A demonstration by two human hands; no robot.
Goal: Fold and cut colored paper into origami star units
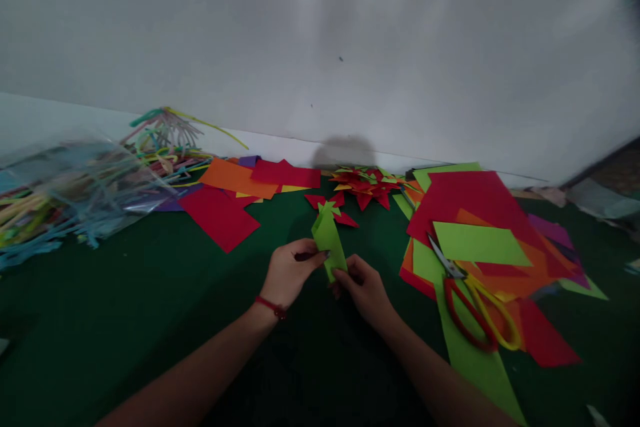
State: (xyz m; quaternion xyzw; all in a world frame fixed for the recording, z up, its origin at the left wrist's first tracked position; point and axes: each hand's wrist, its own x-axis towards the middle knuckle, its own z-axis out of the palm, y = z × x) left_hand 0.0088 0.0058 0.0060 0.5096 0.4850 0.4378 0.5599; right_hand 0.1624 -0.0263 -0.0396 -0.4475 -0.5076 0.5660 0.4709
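A folded strip of lime-green paper [329, 237] stands tilted between my hands over the green tabletop. My left hand [294, 271] pinches its left side with thumb and fingers, a red bracelet [271, 307] round the wrist. Lower down, my right hand [364, 288] grips the paper's bottom end between thumb and fingers. Just behind the strip's top lies a red paper star shape [345, 218], partly covered by it. Farther back sits a pile of pointed red, green and orange paper pieces [367, 183].
Scissors [463, 280] with red and yellow handles rest on coloured paper sheets [465, 197] at the right. Red and orange paper pieces [220, 217] lie back left. A clear plastic bag [95, 173] of pipe cleaners is at far left. A white wall [320, 47] stands behind.
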